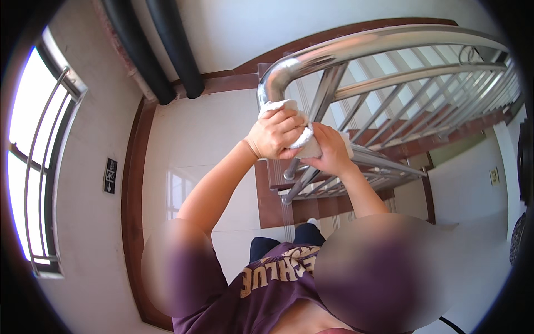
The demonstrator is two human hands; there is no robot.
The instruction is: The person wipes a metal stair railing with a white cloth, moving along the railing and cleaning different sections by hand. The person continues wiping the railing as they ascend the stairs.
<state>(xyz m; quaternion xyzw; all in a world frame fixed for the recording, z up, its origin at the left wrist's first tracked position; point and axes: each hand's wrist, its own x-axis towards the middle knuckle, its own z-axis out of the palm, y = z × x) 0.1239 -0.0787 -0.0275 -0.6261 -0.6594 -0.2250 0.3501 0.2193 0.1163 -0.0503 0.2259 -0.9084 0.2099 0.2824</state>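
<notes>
A polished stainless-steel handrail [329,52] curves through a bend at the stair landing. Just below that bend, my left hand [277,131] grips a white cloth [303,137] wrapped over the tube. Close beside it, my right hand [332,148] is pressed onto white cloth on the same rail, thumb and fingers spread around it. Whether both hands share one cloth or hold separate pieces, I cannot tell. The rail directly under my hands is hidden by the cloth and fingers.
Metal balusters [371,112] line the ascending steps [417,67]. A lower railing [392,160] slopes down at the right. Two black pipes [179,46] stand in the corner. A barred window [31,154] and an exit sign [110,175] are on the left wall.
</notes>
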